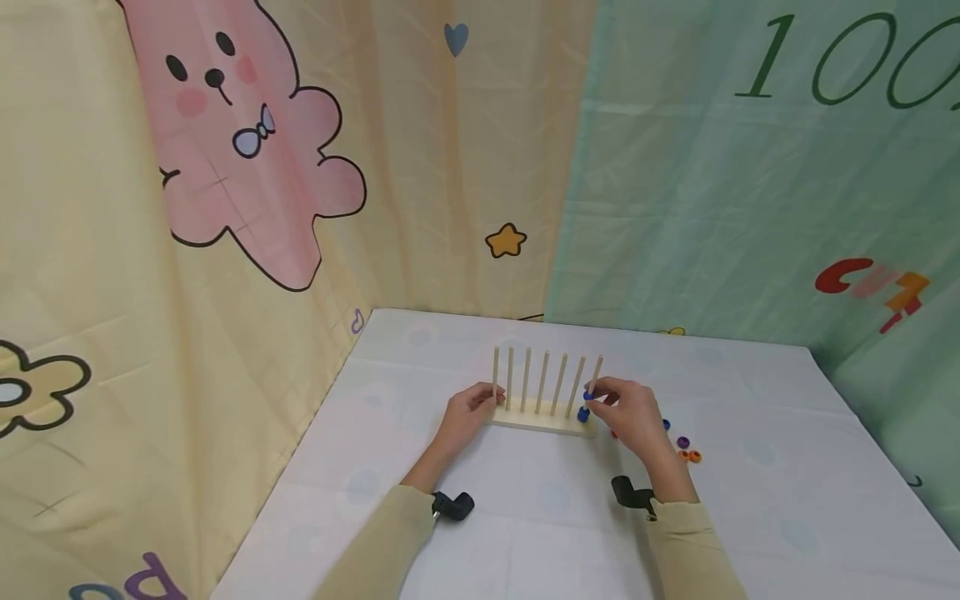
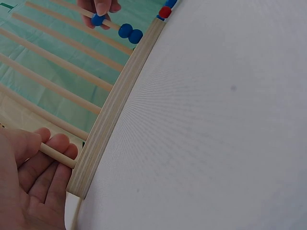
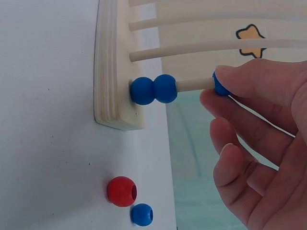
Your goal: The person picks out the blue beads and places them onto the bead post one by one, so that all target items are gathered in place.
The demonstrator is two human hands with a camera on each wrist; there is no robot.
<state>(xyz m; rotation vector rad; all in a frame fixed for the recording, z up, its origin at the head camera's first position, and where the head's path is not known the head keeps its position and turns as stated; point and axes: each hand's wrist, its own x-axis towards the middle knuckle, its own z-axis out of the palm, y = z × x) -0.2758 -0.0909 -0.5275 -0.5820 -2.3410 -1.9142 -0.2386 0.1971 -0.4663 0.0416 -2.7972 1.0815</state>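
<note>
A wooden rack (image 1: 536, 422) with several upright pegs stands on the table. My left hand (image 1: 470, 410) pinches its leftmost peg (image 2: 57, 154) near the base, between thumb and fingers. At the other end, my right hand (image 1: 628, 412) pinches a blue bead (image 3: 220, 85) that is threaded on the rightmost peg (image 3: 194, 86). Two more blue beads (image 3: 153, 90) sit lower on that same peg, touching each other, the lowest against the base. The other pegs carry no beads.
Loose beads lie on the table right of the rack: a red bead (image 3: 122, 191), a blue bead (image 3: 142, 214), a purple bead (image 1: 683, 442) and orange beads (image 1: 695, 457). Printed cloth (image 1: 465, 167) hangs behind the white table (image 1: 525, 517).
</note>
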